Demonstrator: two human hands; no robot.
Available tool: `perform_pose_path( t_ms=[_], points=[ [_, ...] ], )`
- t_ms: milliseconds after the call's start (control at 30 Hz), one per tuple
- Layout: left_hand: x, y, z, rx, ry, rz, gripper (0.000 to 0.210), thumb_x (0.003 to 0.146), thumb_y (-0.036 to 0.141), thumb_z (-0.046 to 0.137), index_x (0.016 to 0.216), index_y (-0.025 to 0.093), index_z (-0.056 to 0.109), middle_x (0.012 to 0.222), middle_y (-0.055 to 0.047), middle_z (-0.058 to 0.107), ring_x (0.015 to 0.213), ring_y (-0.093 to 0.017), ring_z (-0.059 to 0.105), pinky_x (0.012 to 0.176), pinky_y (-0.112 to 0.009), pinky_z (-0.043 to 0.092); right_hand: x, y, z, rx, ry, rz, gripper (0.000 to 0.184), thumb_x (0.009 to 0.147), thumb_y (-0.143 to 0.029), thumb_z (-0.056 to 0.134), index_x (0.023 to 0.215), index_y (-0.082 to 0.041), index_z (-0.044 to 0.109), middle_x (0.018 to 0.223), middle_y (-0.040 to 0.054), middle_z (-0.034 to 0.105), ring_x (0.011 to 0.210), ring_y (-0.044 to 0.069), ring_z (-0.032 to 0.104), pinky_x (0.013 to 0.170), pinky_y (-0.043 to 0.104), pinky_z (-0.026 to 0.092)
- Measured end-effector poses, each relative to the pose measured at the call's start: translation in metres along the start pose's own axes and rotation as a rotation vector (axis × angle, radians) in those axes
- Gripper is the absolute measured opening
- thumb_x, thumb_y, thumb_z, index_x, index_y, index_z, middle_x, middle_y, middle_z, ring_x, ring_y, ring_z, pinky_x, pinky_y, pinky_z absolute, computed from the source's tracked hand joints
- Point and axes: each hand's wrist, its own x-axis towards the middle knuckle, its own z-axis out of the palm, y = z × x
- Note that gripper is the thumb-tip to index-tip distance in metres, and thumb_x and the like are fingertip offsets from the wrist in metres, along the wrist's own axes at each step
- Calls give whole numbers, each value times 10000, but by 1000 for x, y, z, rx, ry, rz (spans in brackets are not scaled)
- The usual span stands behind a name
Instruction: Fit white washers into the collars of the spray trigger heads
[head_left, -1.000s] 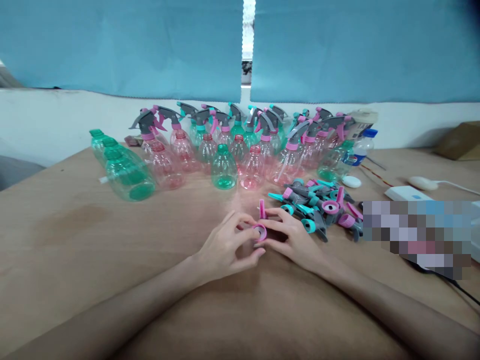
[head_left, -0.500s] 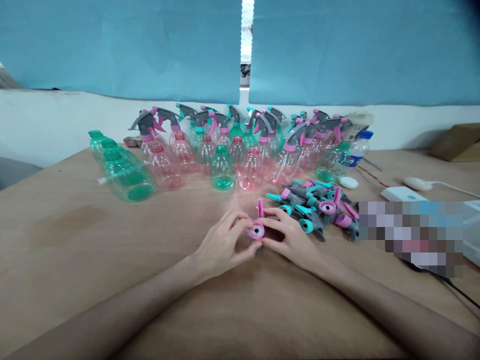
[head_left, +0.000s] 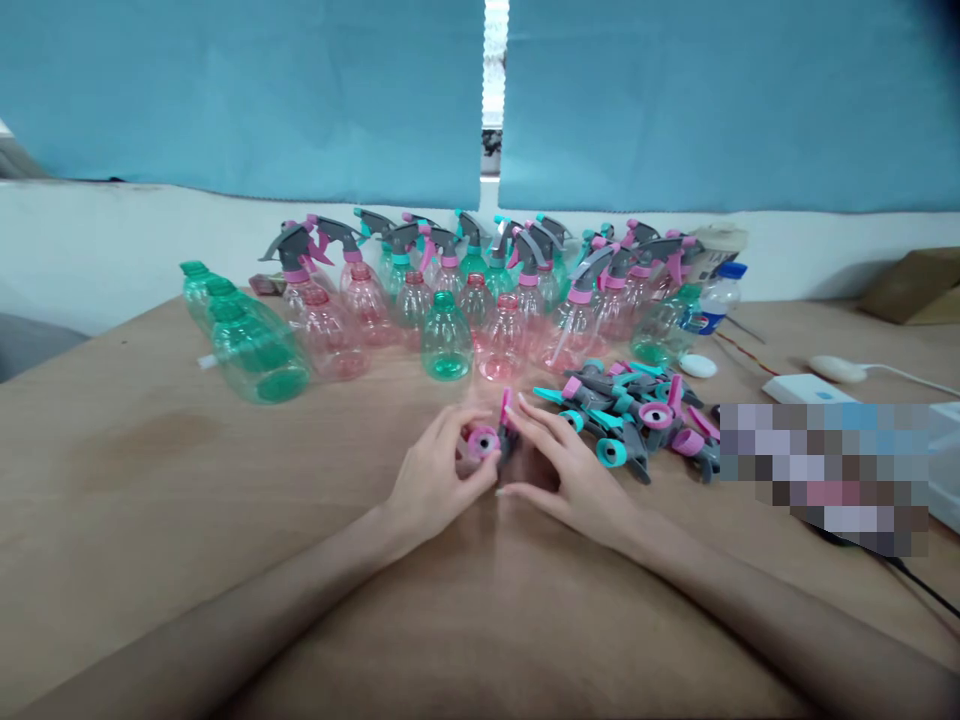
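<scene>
Shifted left from half a second earlier: spray head [head_left: 492, 438], pinched in the left hand [head_left: 426, 478] over the worktop [head_left: 187, 520], collar [head_left: 475, 447] toward the viewer. Loosened and spread around the pink lever [head_left: 506, 402], contact unclear: right hand [head_left: 579, 472]. Apparently supported mostly one-handed now.

The bare left hand [head_left: 431, 480] and bare right hand [head_left: 589, 480] have slender, smooth fingers [head_left: 551, 424]. The left forearm [head_left: 285, 585] and right forearm [head_left: 757, 585] are uncovered too, long and slim, narrowing at bare wrists [head_left: 388, 522] and widening toward the near side.
</scene>
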Motion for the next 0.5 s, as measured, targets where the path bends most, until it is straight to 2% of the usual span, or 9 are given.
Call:
perform_pose_path(
  t_ms=[67,133,233,300,400,500],
  points=[
    [7,-8,-5,43,25,-113,278,869,322,504,1119,206,539,1030,-46,570,788,-164,592,729,-294,495,1,1,-3,-9,25,9,643,853,-385,592,1420,-254,318,1426,118,375,1332,274,358,1075,466,375],
    [15,-20,-12,126,47,-217,257,884,350,461,1056,204,584,1013,-41,564,784,-162,582,737,-288,479,1,4,-6,-20,56,8,524,869,-360,577,1352,-252,408,1358,109,451,1290,261,413,1061,459,392],
    [25,-41,-24,199,80,-290,229,873,306,434,954,168,597,956,-57,588,851,-198,569,758,-306,440,1,8,-10,-42,91,4,339,882,-316,561,1208,-226,527,1225,102,544,1193,247,505,1004,432,447],
    [29,-53,-32,245,62,-332,210,851,288,436,860,168,608,846,-48,609,791,-206,568,688,-298,412,1,11,-13,-64,108,-5,257,892,-292,544,1134,-212,565,1159,100,573,1145,240,534,968,415,469],
    [31,-67,-42,284,-14,-344,256,848,310,419,776,181,628,711,-23,614,674,-186,560,596,-270,356,3,14,-18,-110,138,-26,200,899,-271,532,1079,-203,588,1108,96,593,1096,233,555,943,401,471],
    [33,-76,-53,297,-106,-285,288,838,355,428,753,185,645,663,-7,616,625,-164,545,564,-249,323,6,21,-24,-192,203,-8,182,899,-270,529,1055,-205,596,1063,91,615,1033,237,573,903,404,470]
  ],
)
